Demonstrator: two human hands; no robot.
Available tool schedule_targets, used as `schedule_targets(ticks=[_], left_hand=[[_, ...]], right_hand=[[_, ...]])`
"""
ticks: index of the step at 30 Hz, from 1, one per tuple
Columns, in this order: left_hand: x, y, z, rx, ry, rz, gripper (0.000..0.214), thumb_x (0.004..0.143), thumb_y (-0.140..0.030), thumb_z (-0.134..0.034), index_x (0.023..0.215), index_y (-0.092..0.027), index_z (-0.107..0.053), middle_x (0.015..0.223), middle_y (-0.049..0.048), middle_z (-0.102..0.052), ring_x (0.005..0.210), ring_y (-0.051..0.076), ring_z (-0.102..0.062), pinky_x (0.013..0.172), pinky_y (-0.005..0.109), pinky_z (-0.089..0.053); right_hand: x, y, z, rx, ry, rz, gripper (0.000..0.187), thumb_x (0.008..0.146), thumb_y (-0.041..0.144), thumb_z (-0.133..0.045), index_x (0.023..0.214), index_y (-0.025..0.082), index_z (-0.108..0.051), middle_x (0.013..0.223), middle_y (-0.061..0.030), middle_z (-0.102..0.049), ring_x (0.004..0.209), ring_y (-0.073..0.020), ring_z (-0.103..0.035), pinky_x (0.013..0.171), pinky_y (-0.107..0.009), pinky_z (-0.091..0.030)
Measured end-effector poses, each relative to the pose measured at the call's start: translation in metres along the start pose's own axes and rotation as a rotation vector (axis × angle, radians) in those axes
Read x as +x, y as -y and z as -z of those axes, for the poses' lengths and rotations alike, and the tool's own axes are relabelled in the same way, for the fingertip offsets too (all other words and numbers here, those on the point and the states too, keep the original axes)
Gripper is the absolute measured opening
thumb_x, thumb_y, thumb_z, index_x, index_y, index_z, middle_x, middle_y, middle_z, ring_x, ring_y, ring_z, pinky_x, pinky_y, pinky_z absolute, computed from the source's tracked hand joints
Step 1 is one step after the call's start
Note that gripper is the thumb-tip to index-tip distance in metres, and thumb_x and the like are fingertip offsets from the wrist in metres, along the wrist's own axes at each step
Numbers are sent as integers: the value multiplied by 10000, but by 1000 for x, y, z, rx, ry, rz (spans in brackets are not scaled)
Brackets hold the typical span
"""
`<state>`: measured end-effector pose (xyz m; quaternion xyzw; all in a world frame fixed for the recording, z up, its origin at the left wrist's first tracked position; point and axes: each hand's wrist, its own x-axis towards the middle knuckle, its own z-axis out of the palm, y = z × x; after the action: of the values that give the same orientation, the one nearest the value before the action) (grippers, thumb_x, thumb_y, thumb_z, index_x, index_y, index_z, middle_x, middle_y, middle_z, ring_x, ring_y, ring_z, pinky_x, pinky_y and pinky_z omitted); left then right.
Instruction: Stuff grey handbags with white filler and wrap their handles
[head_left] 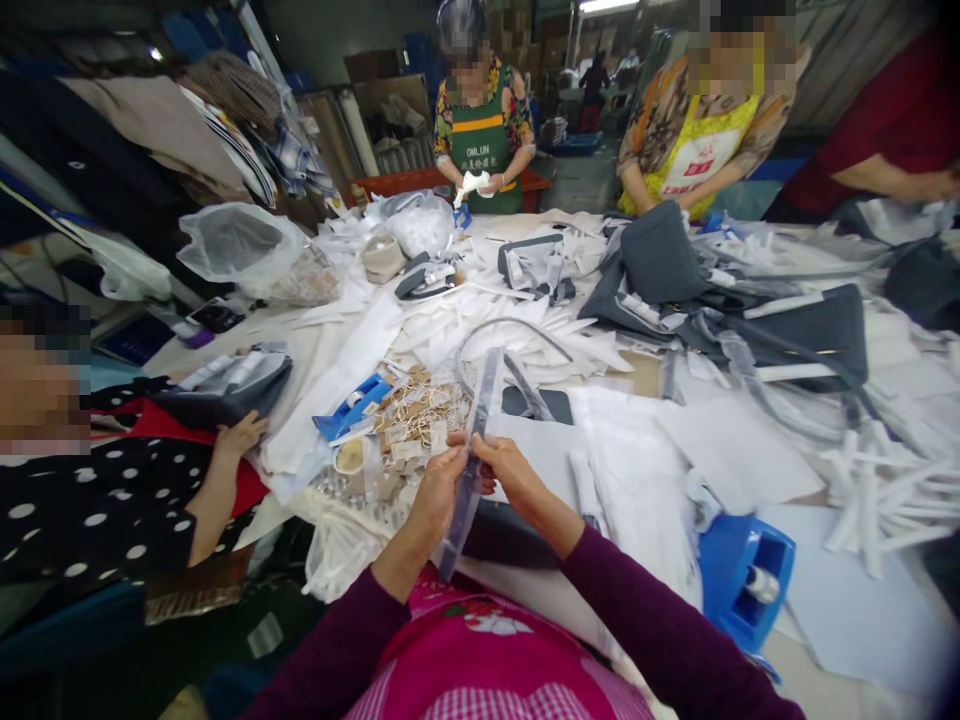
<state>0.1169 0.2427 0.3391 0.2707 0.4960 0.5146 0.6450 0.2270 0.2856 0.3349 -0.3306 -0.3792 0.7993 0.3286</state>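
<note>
A long grey bag strap in a clear plastic sleeve (480, 420) runs from near my lap up over the table. My left hand (437, 490) pinches it from the left, fingers closed on it. Closed on the same strap from the right, about mid-length, is my right hand (510, 470). Just left of my hands lies a heap of small paper tags with strings (412, 415). Behind them are a dark flat pad (536, 403) and a blue tape dispenser (352, 405).
White paper strips and sheets (637, 470) cover the table. Grey bags (750, 310) lie at the right. A blue tape dispenser (746, 580) sits near my right elbow. A person in polka dots (112, 500) sits left; two people in aprons (484, 120) stand across.
</note>
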Motion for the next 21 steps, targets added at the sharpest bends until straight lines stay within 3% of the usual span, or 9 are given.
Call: schedule_targets(ticks=[2,5,8,11,14,19,21], left_hand=[[-1,1,2,26,29,6,344,823,-466,-615,857,-124,-604,667,29,-649,471,109,-571,459,215,-434],[-9,4,4,51,115,18,306,824,-434,-626,848,-131,-590,666,-2,-611,398,43,-450,384,174,-299],[-19,12,7,92,140,53,280,822,-394,-634,882,-123,-594,657,-9,-606,372,7,-337,374,167,-209],[-27,20,12,101,160,130,305,830,-380,-624,980,-116,-595,651,-4,-618,365,4,-298,375,171,-186],[-24,19,15,73,190,169,348,823,-369,-636,1055,-114,-586,669,5,-628,377,12,-334,375,171,-186],[4,-6,3,-9,129,49,368,726,-311,-742,1002,-106,-608,751,43,-670,491,57,-504,454,178,-350],[17,-16,-7,-56,89,-39,366,692,-288,-769,972,-111,-613,777,55,-690,552,81,-561,530,196,-422]], right_hand=[[-4,-9,0,-5,-13,16,536,815,561,-589,1126,128,-649,421,111,-296,335,-70,-296,356,-207,-252],[-1,-10,3,11,-32,49,476,808,536,-601,1048,131,-668,482,51,-491,396,-109,-456,406,-233,-356],[16,10,13,95,-115,124,359,780,475,-641,895,135,-667,666,-41,-676,477,-123,-522,471,-251,-406],[38,38,33,164,-246,237,254,720,388,-708,788,153,-636,749,-66,-717,636,-168,-623,627,-286,-477],[45,51,50,173,-279,263,296,673,382,-745,841,164,-637,855,-75,-722,817,-207,-665,781,-325,-491],[8,27,51,26,-348,208,461,706,472,-717,1055,189,-614,1138,-111,-661,961,-223,-643,842,-368,-476],[-14,11,42,-63,-269,140,492,695,454,-728,1087,182,-607,1121,-118,-668,991,-238,-633,842,-370,-467]])
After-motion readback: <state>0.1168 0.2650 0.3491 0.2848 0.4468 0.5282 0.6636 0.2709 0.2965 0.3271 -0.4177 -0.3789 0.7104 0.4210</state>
